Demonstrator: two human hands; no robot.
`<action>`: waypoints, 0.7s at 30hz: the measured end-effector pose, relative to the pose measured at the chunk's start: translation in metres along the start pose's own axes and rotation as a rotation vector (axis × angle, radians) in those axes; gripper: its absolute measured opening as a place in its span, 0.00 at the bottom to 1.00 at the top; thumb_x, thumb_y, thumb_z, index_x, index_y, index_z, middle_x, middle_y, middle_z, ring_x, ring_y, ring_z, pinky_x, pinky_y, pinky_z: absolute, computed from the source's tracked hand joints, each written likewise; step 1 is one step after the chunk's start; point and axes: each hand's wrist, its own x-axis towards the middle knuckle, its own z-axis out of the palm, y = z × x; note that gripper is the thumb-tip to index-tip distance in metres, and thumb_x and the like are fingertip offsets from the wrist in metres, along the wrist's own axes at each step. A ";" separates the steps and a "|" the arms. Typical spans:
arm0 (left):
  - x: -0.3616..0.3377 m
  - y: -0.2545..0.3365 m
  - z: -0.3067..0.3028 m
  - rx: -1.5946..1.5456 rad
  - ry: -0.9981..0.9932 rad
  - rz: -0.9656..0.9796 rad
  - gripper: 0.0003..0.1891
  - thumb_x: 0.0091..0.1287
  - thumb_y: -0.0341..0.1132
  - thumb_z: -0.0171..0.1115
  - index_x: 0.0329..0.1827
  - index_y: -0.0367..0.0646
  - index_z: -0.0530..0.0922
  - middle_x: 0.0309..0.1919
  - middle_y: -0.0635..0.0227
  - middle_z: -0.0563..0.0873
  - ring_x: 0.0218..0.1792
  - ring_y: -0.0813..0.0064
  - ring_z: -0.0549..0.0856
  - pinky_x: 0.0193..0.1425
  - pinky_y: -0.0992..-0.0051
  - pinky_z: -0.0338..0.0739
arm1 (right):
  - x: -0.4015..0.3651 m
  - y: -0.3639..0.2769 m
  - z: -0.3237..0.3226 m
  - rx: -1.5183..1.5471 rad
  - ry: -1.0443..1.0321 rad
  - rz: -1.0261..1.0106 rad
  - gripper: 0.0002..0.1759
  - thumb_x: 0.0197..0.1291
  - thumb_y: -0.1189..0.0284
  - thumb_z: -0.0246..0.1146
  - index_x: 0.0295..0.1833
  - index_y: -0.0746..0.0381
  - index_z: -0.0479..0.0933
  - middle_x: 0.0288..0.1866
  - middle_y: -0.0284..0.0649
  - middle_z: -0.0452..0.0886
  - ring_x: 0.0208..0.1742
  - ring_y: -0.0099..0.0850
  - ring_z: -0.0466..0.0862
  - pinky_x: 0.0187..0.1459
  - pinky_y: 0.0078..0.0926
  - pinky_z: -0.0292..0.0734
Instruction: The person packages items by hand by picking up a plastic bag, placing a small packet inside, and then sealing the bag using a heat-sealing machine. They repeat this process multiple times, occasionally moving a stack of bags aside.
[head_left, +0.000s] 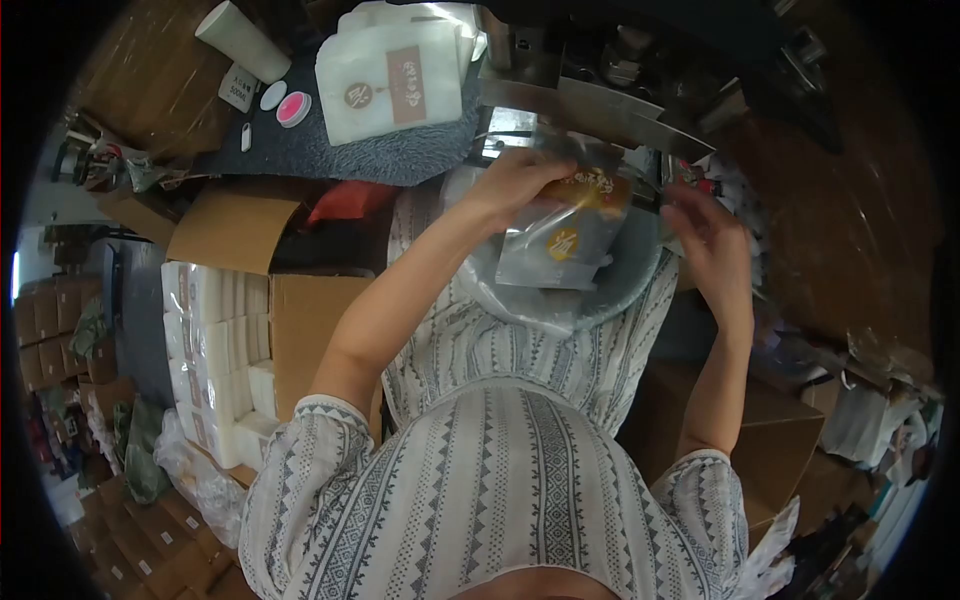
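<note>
Above the lap, my left hand (518,186) has its fingers pressed together near the top edge of a clear printed plastic bag (563,245); what the fingertips hold is too small to make out. My right hand (708,235) is raised at the right of the bag, fingers apart, beside the metal machine edge (630,120). Under the bag, a round grey-blue basin (635,285) rests on the lap, with more clear plastic in it.
White packets with brown labels (390,80) lie stacked on a grey fluffy cloth (385,160). A white cup (242,40) and a pink round tin (293,108) stand left of them. An open carton (320,320) of white packs is at the left, another carton (770,430) at the right.
</note>
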 end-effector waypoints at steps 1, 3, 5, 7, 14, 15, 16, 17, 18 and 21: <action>0.001 -0.001 -0.001 -0.001 -0.001 0.003 0.18 0.68 0.40 0.62 0.47 0.29 0.80 0.41 0.62 0.85 0.36 0.79 0.84 0.39 0.80 0.80 | -0.001 0.002 -0.006 -0.236 0.138 0.062 0.16 0.60 0.69 0.65 0.53 0.62 0.79 0.44 0.45 0.85 0.45 0.38 0.84 0.47 0.32 0.78; -0.003 -0.009 -0.011 0.149 -0.009 0.038 0.20 0.69 0.43 0.62 0.48 0.29 0.80 0.41 0.60 0.86 0.36 0.78 0.85 0.38 0.80 0.80 | -0.003 0.020 -0.014 -0.469 0.269 0.130 0.16 0.59 0.67 0.65 0.51 0.61 0.79 0.43 0.47 0.84 0.45 0.46 0.84 0.47 0.39 0.78; -0.008 0.016 -0.038 0.666 0.187 0.225 0.20 0.67 0.45 0.63 0.46 0.31 0.80 0.39 0.55 0.85 0.36 0.64 0.87 0.36 0.71 0.82 | 0.004 0.060 -0.017 -0.796 0.101 0.354 0.15 0.56 0.68 0.64 0.49 0.60 0.80 0.43 0.50 0.84 0.46 0.52 0.82 0.48 0.45 0.77; 0.001 0.022 -0.091 1.107 0.691 0.701 0.28 0.65 0.51 0.64 0.55 0.35 0.77 0.52 0.53 0.81 0.48 0.55 0.83 0.50 0.62 0.78 | 0.011 0.074 -0.017 -0.725 0.101 0.305 0.15 0.55 0.68 0.64 0.48 0.59 0.80 0.42 0.51 0.84 0.46 0.53 0.82 0.48 0.47 0.77; -0.038 -0.032 -0.100 1.532 0.593 0.796 0.21 0.65 0.39 0.61 0.59 0.42 0.73 0.57 0.54 0.78 0.58 0.51 0.76 0.58 0.59 0.71 | 0.017 0.045 -0.010 -0.490 0.139 0.321 0.13 0.58 0.67 0.62 0.47 0.59 0.80 0.41 0.54 0.84 0.46 0.55 0.82 0.46 0.48 0.76; -0.048 -0.029 -0.101 1.529 0.595 0.790 0.21 0.65 0.39 0.61 0.59 0.42 0.73 0.57 0.54 0.78 0.58 0.51 0.76 0.58 0.59 0.71 | 0.016 0.042 -0.010 -0.492 0.134 0.321 0.13 0.58 0.67 0.62 0.47 0.59 0.80 0.41 0.54 0.84 0.46 0.55 0.82 0.46 0.48 0.76; -0.058 -0.026 -0.106 1.487 0.642 0.619 0.15 0.65 0.37 0.61 0.52 0.42 0.77 0.49 0.56 0.81 0.52 0.52 0.79 0.51 0.61 0.73 | 0.016 0.039 -0.011 -0.481 0.233 0.365 0.12 0.59 0.68 0.62 0.48 0.60 0.80 0.40 0.53 0.84 0.45 0.53 0.82 0.45 0.47 0.77; -0.065 -0.022 -0.106 1.438 0.685 0.454 0.10 0.64 0.36 0.61 0.45 0.43 0.80 0.42 0.58 0.83 0.45 0.54 0.82 0.44 0.62 0.76 | 0.016 0.035 -0.012 -0.469 0.336 0.407 0.12 0.60 0.69 0.62 0.48 0.60 0.80 0.39 0.53 0.84 0.43 0.52 0.83 0.43 0.45 0.77; -0.072 -0.020 -0.099 1.434 0.689 0.453 0.10 0.64 0.36 0.61 0.45 0.43 0.80 0.42 0.58 0.83 0.45 0.54 0.82 0.44 0.62 0.76 | 0.014 0.025 -0.010 -0.472 0.334 0.404 0.12 0.60 0.69 0.62 0.48 0.60 0.80 0.39 0.53 0.84 0.43 0.52 0.83 0.43 0.45 0.77; -0.091 -0.012 -0.067 1.259 0.731 0.731 0.04 0.64 0.34 0.62 0.35 0.44 0.81 0.29 0.62 0.82 0.32 0.55 0.83 0.31 0.63 0.76 | 0.010 -0.020 0.012 0.036 0.134 0.091 0.12 0.63 0.73 0.60 0.51 0.63 0.79 0.40 0.47 0.85 0.39 0.44 0.85 0.42 0.34 0.79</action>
